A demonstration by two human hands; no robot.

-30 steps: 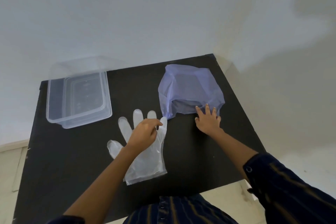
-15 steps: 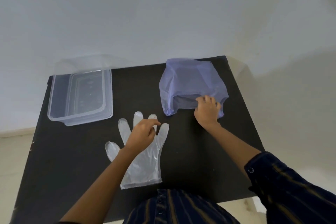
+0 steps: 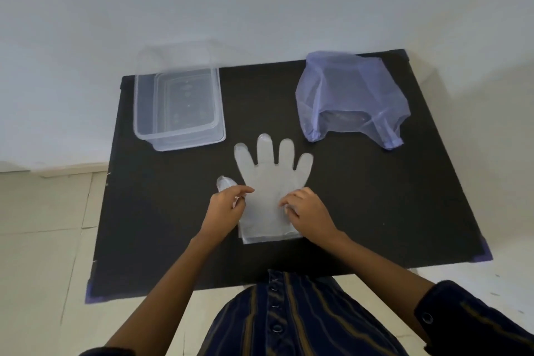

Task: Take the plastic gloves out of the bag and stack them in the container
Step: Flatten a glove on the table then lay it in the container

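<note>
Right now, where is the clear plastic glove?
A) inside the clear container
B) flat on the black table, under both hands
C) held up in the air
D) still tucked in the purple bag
B: the glove lies spread flat on the black table, with the left hand and right hand resting on its lower part.

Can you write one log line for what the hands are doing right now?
left hand: on clear plastic glove | right hand: on glove | clear rectangular plastic container: no gloves | purple plastic bag: untouched

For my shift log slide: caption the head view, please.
Both hands, left and right, press a clear plastic glove flat on the black table, between the empty container and purple bag.
</note>
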